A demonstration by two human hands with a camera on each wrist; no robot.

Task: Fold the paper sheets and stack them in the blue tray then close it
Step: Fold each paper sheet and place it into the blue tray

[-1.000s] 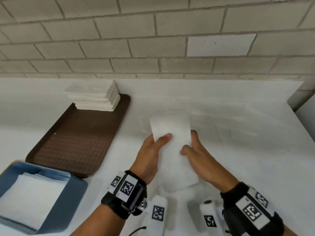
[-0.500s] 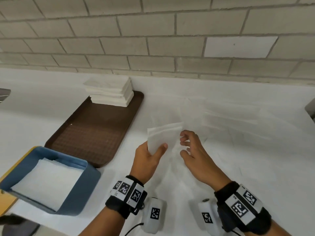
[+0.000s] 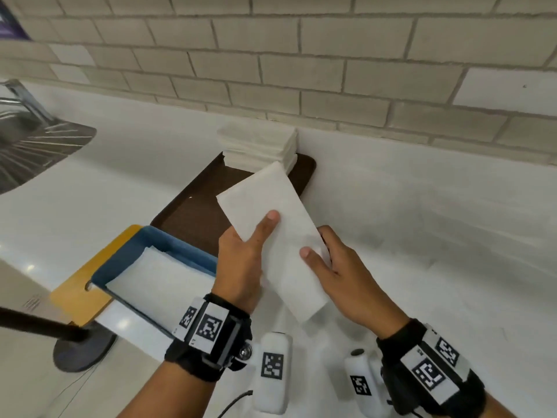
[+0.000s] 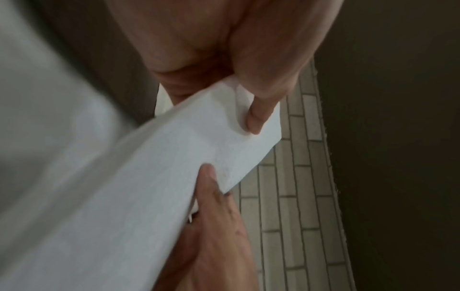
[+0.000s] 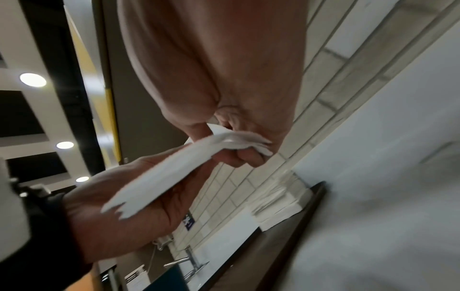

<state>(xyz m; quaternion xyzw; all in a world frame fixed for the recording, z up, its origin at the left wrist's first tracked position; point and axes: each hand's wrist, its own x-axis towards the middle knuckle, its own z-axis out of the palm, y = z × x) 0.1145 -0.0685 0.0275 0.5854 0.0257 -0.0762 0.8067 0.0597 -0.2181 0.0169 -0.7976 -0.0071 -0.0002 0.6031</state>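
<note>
You have the folded paper sheet (image 3: 272,236) lifted in the middle of the head view, slanting from upper left to lower right, with your left hand (image 3: 241,260) pinching its left edge, thumb on top, and your right hand (image 3: 340,273) pinching the right edge likewise. Holding it at both sides probably keeps the fold flat while you carry it toward the blue tray (image 3: 193,256), which sits open at lower left with folded paper already inside, resting on a yellow board (image 3: 78,292). The unfolded stack (image 3: 257,146) waits on the brown tray (image 3: 196,212) at upper centre, just behind. Your right wrist view shows what the head view hides: the sheet edge-on, several layers thick, with fingers curled beneath it. Your left wrist view shows both thumbs pressing its top face.
</note>
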